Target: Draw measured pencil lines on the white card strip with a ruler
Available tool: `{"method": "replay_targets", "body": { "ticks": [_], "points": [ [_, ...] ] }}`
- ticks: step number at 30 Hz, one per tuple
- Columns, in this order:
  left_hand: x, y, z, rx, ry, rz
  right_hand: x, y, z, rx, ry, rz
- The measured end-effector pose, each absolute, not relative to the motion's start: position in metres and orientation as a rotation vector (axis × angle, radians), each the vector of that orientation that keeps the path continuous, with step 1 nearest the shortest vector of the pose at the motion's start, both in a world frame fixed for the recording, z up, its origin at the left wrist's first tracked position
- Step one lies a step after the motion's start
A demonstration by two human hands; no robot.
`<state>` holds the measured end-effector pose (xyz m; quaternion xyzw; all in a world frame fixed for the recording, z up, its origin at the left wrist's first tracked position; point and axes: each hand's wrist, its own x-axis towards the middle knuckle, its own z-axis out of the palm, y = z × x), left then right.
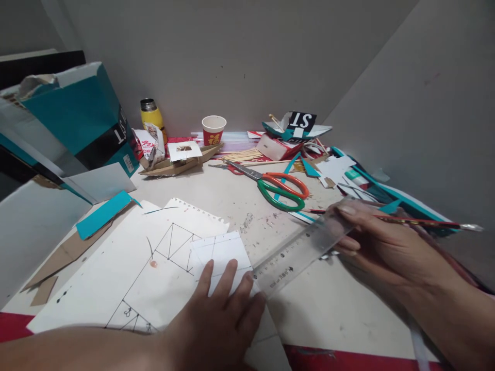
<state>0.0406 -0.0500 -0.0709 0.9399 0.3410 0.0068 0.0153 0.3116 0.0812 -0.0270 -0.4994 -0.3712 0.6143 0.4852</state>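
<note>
My left hand (226,309) lies with fingers spread on a small white card (220,247) marked with pencil lines. Under that card is a large white sheet (100,278) bearing a truss-like line drawing. My right hand (371,242) is closed around one end of a clear plastic ruler (294,257), which slants down toward my left fingertips. The ruler's near end overlaps or touches the card's right edge; I cannot tell which. A dark red pencil (421,221) with a silvery end also lies in my right hand, pointing off to the right.
Scissors (282,190) with orange and green handles lie mid-table. Behind are a red-and-white paper cup (214,131), a yellow bottle (152,116) and a cardboard boat (178,162). Teal cardboard (77,113) stands at left. Scraps (336,170) and a teal tray (410,201) crowd the right.
</note>
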Motion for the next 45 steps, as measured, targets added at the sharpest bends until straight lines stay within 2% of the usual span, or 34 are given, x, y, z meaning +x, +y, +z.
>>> {"method": "replay_targets", "body": {
  "ticks": [4, 9, 14, 19, 25, 28, 31, 32, 37, 45],
  "points": [
    [0.04, -0.046, -0.075, 2.979, 1.005, 0.189, 0.312, 0.082, -0.027, -1.215, -0.933, 1.504],
    [0.042, -0.043, -0.067, 3.032, 0.894, 0.15, 0.311, 0.082, -0.027, -1.221, -0.917, 1.501],
    [0.048, -0.046, -0.07, 3.162, 0.738, 0.473, 0.311, 0.082, -0.025, -1.246, -0.855, 1.499],
    [0.049, -0.043, -0.069, 3.186, 0.646, 0.43, 0.311, 0.083, -0.025, -1.232, -0.84, 1.489],
    [0.049, -0.055, -0.052, 3.164, 0.981, 0.923, 0.312, 0.083, -0.025, -1.218, -0.84, 1.494],
    [0.041, -0.059, -0.034, 3.157, 1.364, 0.754, 0.312, 0.083, -0.026, -1.214, -0.845, 1.512],
    [0.033, -0.055, -0.025, 3.088, 1.612, 0.14, 0.312, 0.083, -0.027, -1.208, -0.854, 1.517],
    [0.032, -0.054, -0.026, 3.064, 1.618, 0.063, 0.313, 0.083, -0.027, -1.207, -0.859, 1.519],
    [0.038, -0.061, -0.053, 3.215, 1.246, 0.424, 0.314, 0.082, -0.026, -1.198, -0.878, 1.527],
    [0.044, -0.06, -0.065, 3.168, 1.08, 0.279, 0.311, 0.082, -0.026, -1.192, -0.895, 1.522]
  ]
}}
